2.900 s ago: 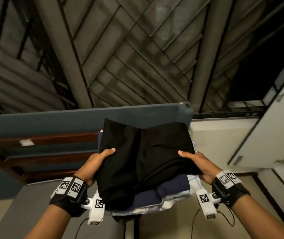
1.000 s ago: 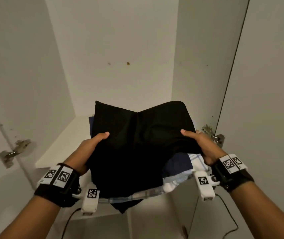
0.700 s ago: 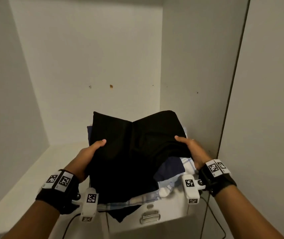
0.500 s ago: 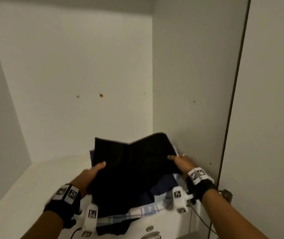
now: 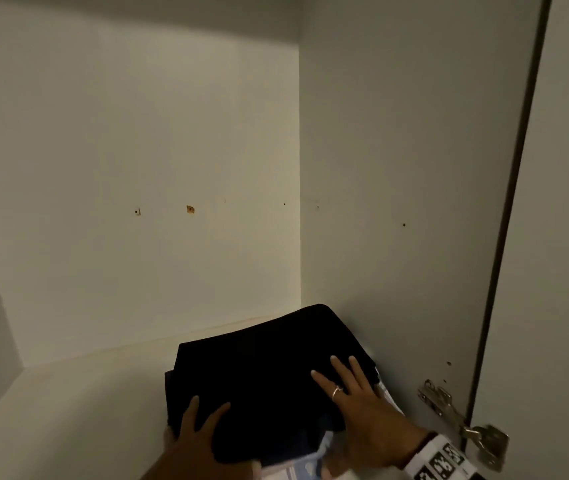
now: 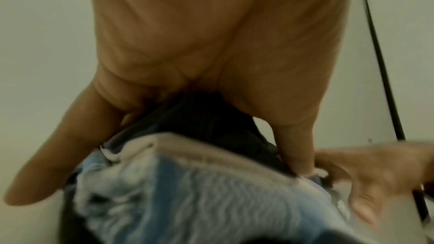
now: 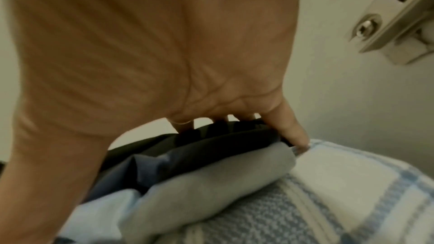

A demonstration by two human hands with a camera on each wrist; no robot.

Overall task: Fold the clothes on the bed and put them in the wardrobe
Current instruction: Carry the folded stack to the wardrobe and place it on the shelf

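From above, the stack of folded clothes (image 5: 262, 386) sits on the wardrobe shelf (image 5: 68, 410) in its right corner, both hands flat on the black top garment, left hand (image 5: 200, 431) and right hand (image 5: 359, 407) fingers straight; each wrist view shows a palm over checked fabric (image 7: 305, 201).

letter "L" on metal hinge (image 7: 396, 16)

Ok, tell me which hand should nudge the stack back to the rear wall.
Probably the left hand: it sits at the near edge of the stack of folded clothes, behind it. The right hand lies flat on top, beside the side wall.
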